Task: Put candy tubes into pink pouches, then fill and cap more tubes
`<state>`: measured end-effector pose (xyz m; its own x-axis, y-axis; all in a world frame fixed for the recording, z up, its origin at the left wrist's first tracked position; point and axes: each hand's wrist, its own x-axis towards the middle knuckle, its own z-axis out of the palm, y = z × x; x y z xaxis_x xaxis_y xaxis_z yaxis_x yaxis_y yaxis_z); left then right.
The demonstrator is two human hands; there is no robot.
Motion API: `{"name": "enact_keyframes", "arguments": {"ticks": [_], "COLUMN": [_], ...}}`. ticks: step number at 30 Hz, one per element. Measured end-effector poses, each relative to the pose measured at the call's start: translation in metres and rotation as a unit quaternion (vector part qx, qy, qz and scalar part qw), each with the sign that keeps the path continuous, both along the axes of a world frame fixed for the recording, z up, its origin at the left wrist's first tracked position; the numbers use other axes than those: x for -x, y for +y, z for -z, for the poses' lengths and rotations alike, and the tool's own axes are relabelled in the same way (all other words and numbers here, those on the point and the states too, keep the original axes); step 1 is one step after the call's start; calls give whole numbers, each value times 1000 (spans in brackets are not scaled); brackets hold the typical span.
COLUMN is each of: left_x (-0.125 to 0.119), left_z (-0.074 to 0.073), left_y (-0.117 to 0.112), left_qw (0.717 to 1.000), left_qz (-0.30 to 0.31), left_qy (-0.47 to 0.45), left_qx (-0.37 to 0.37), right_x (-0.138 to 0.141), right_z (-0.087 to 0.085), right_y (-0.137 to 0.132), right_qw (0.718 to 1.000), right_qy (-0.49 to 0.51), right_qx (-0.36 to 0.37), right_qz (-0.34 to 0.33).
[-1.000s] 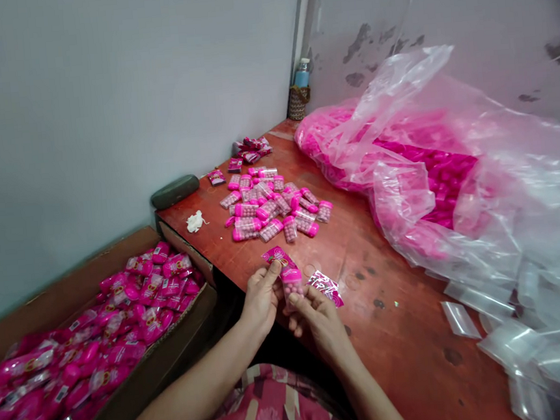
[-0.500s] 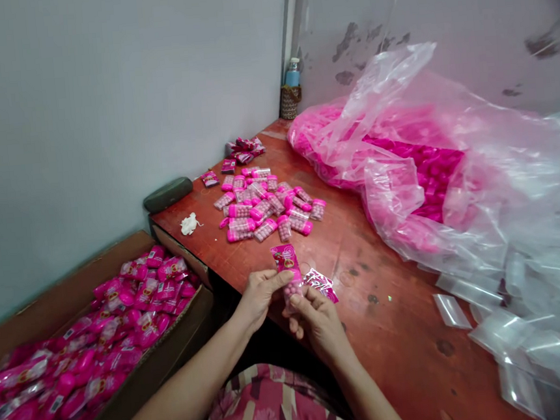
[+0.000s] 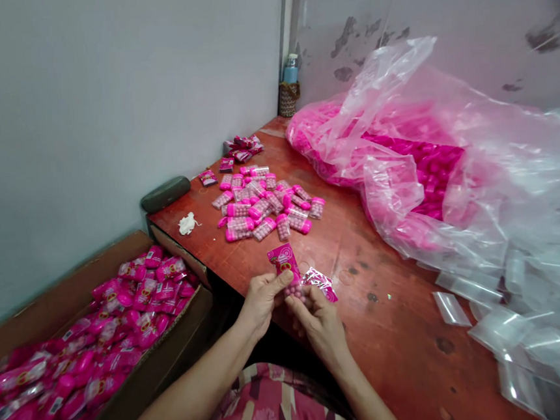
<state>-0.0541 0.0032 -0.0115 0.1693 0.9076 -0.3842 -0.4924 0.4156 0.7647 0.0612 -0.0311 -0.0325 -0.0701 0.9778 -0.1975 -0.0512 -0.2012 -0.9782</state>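
My left hand [image 3: 261,301] and my right hand [image 3: 319,321] meet at the near edge of a red-brown table [image 3: 379,332]. Both pinch one small clear tube of pink candy balls [image 3: 294,290]. My left thumb and fingers also press a pink printed label [image 3: 283,260] that stands up above the tube. A second shiny pink label [image 3: 321,282] lies on the table, just beyond my right fingers. Further back sits a heap of several pink-capped tubes [image 3: 267,204].
A cardboard box [image 3: 90,344] full of pink packed sachets stands at the left. A big clear plastic bag of pink items [image 3: 413,165] covers the table's right side, with small clear zip bags [image 3: 512,340] near it. A dark case [image 3: 165,194], a white scrap [image 3: 186,223] and a blue bottle [image 3: 290,70] sit by the wall.
The pink label has swung from slanting left to standing upright over the tube. My hands have drawn closer together around the tube, which now shows less.
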Motion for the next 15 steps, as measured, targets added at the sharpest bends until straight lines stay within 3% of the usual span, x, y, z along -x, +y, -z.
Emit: {"name": "enact_keyframes", "arguments": {"ticks": [2,8,13,15], "left_x": [-1,3,4,1], "left_z": [1,-3,7,9], "left_y": [-1,-3,-3,-5], "left_qw": [1000,997,998,994], "left_qz": [-11,69,8,-1], "left_qy": [-3,-38,65,109], "left_qx": [4,11,-12,-29], "right_x": [1,4,1,0], "right_z": [2,4,2,3], "right_y": [-1,1,0,1], "right_qw": [1000,981,1000,1000], "right_qy": [5,179,-4,6], "right_qx": [4,67,4,8], "right_qz": [-4,-28,9,4]}}
